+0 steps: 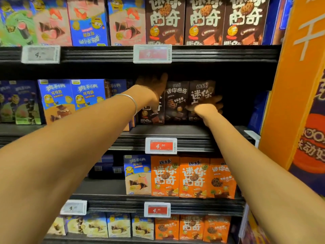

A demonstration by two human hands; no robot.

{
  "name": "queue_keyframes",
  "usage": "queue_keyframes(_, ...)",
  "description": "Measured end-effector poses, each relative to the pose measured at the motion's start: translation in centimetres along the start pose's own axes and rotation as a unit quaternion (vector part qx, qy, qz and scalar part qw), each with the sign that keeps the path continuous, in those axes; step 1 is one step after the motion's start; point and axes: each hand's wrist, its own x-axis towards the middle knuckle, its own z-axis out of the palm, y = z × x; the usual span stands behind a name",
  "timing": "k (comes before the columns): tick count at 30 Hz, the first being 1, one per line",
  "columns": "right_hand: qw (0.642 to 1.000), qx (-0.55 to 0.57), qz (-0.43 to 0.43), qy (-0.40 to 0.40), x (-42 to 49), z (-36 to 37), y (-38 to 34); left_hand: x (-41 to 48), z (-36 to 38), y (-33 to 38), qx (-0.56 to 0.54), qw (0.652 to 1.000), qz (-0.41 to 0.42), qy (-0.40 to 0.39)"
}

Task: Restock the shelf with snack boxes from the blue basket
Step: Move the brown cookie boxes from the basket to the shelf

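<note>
While both arms reach to the far middle shelf (175,132), the right hand (205,107) curls round the lower front of the rightmost brown box (202,90), apparently gripping it. The left hand (152,90), a bracelet (131,101) at its wrist, lies over the leftmost brown box (152,116); whether it clasps cannot be told. Three such boxes stand upright in a row, the middle brown box (176,103) between. Each is dark brown with pale characters and a cookie picture. Two bright blue boxes (56,99) stand left; one red price tag (161,145) hangs nearer.

Black shelf (175,132), brown snack boxes (176,103) (upright), blue boxes (72,97)
</note>
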Motion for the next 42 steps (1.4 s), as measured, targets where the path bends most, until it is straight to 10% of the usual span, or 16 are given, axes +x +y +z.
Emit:
queue_keyframes(14, 0.996, -0.057, -0.07, -0.013, -0.3, -0.2, 0.7, 1.1, -0.3, -1.0, -0.035, 0.999, 0.019, -0.038)
queue_keyframes(25, 0.975, 0.178, -0.132, -0.007, -6.6, -3.1, 1.6, -6.6, -1.7, -0.3, -0.18, 0.983, -0.019, 0.026)
queue_keyframes(32, 0.891, 0.349, -0.279, -0.074, -18.2, -5.2, 7.0, -20.9, 1.8, 1.3, -0.434, 0.863, 0.058, 0.252)
queue_keyframes(37, 0.839, 0.421, -0.203, -0.278, -24.1, -0.9, 14.3, -31.4, 8.5, 4.4, -0.646, 0.743, -0.026, 0.174)
queue_keyframes(42, 0.857, 0.301, -0.005, -0.419, -31.6, 6.3, 25.9, -42.9, 18.7, 6.0, -0.687, 0.703, -0.182, -0.014)
